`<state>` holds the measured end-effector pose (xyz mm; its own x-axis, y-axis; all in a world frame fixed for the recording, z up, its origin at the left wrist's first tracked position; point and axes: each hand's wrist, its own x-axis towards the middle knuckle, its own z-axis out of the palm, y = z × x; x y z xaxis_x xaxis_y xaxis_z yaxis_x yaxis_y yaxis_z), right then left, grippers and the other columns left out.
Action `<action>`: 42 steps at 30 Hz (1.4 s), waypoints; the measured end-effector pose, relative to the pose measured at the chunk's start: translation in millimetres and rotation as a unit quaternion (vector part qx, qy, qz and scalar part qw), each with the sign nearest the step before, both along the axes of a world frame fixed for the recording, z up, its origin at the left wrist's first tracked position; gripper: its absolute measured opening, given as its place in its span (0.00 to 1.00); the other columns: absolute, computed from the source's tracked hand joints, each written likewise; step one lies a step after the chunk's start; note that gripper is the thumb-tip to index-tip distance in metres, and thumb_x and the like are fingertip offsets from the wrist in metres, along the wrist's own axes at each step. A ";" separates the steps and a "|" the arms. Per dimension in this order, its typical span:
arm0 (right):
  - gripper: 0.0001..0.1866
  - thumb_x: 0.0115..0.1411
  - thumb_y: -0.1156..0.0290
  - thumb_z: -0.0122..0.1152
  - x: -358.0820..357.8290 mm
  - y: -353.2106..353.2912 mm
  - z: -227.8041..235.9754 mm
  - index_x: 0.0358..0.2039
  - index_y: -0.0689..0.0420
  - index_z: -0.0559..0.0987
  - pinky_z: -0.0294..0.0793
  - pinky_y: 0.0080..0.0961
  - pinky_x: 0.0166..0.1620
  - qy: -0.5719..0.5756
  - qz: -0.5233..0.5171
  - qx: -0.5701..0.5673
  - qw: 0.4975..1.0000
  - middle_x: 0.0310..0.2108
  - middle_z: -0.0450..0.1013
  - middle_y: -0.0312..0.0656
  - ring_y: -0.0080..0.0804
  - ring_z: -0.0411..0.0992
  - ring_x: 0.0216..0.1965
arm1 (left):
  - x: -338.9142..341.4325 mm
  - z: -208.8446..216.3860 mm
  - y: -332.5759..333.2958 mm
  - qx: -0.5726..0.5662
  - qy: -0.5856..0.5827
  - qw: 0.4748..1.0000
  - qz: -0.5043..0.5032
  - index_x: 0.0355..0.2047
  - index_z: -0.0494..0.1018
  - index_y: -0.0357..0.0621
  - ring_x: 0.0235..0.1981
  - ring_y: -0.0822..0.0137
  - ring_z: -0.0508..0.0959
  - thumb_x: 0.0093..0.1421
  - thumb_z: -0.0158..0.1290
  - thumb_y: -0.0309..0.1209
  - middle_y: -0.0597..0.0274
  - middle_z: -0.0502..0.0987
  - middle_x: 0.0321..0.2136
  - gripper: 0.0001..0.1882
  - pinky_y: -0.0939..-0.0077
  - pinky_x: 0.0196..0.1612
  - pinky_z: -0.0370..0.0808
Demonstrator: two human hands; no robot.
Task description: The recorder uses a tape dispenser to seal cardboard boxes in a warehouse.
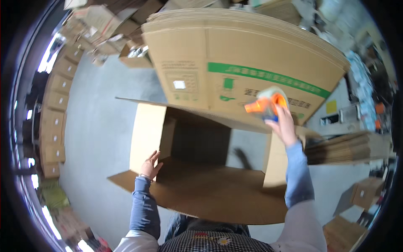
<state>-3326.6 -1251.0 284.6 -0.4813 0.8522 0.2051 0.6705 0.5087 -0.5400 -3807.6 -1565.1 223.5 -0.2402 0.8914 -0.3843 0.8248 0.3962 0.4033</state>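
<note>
An opened-out cardboard box [218,195] stands in front of me with its flaps spread; grey floor shows through part of its inside. At the box's left flap rests my left hand [150,166], fingers apart and nothing in them. My right hand [286,127] is closed round an orange and blue tape dispenser [265,105] carrying a roll of tape. It is held up above the box's far right corner and is slightly blurred. Behind it leans a thick stack of flat cardboard sheets [184,54] with a green printed band.
Along the left side runs a row of closed cartons [53,119]. More flattened cardboard [344,149] lies at the right, and a small carton [366,192] sits beyond it. A small open box [136,61] with things in it stands at the far left of the stack.
</note>
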 end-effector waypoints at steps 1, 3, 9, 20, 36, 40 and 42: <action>0.37 0.47 0.67 0.71 5.2 -32.3 -14.1 0.56 0.61 0.66 0.66 0.45 0.55 -0.010 -0.001 0.010 1.000 0.51 0.68 0.58 0.59 0.64 0.54 | 2.6 32.0 -17.6 0.059 -0.012 0.998 0.012 0.58 0.68 0.45 0.55 0.49 0.72 0.57 0.58 0.36 0.52 0.70 0.58 0.28 0.61 0.58 0.69; 0.35 0.45 0.68 0.72 24.0 -87.2 -56.0 0.53 0.61 0.67 0.61 0.47 0.59 -0.049 -0.011 0.028 0.998 0.50 0.68 0.57 0.59 0.63 0.55 | 24.0 92.8 -50.0 0.128 0.098 0.987 -0.001 0.55 0.70 0.42 0.46 0.50 0.76 0.55 0.58 0.39 0.51 0.76 0.47 0.28 0.60 0.51 0.72; 0.31 0.40 0.76 0.71 13.0 -122.2 -125.7 0.46 0.60 0.69 0.59 0.46 0.62 -0.079 0.059 -0.020 0.995 0.42 0.71 0.52 0.51 0.67 0.50 | 83.3 118.5 -101.5 0.051 0.064 0.988 -0.134 0.47 0.75 0.42 0.25 0.60 0.74 0.54 0.54 0.50 0.64 0.75 0.23 0.28 0.67 0.30 0.73; 0.29 0.40 0.72 0.72 -39.7 -114.5 -63.0 0.44 0.61 0.71 0.62 0.46 0.59 -0.111 0.112 -0.070 0.985 0.42 0.70 0.54 0.55 0.65 0.53 | 67.2 -75.7 138.3 0.210 0.084 0.960 -0.165 0.63 0.61 0.48 0.68 0.53 0.53 0.62 0.50 0.42 0.49 0.54 0.67 0.30 0.49 0.68 0.46; 0.27 0.50 0.68 0.74 -196.5 -228.4 -110.0 0.46 0.61 0.69 0.73 0.24 0.47 0.307 -0.212 -0.451 0.811 0.42 0.74 0.39 0.24 0.73 0.42 | 57.0 -59.0 188.1 -0.204 -0.697 0.685 -0.056 0.54 0.72 0.37 0.57 0.64 0.69 0.63 0.54 0.35 0.58 0.70 0.58 0.22 0.70 0.61 0.63; 0.28 0.47 0.69 0.76 -197.7 -235.3 -113.5 0.46 0.60 0.70 0.73 0.23 0.47 0.323 -0.214 -0.439 0.810 0.41 0.74 0.38 0.23 0.73 0.43 | 61.8 -71.1 194.0 -0.227 -0.726 0.641 -0.099 0.43 0.79 0.35 0.56 0.64 0.71 0.60 0.58 0.31 0.58 0.69 0.59 0.14 0.70 0.60 0.66; 0.28 0.47 0.69 0.76 -195.2 -235.4 -113.9 0.46 0.60 0.70 0.73 0.22 0.47 0.323 -0.213 -0.445 0.807 0.41 0.74 0.38 0.23 0.73 0.42 | 69.1 -71.8 197.0 -0.253 -0.733 0.628 -0.059 0.41 0.79 0.35 0.55 0.64 0.71 0.60 0.58 0.31 0.58 0.70 0.58 0.13 0.69 0.59 0.67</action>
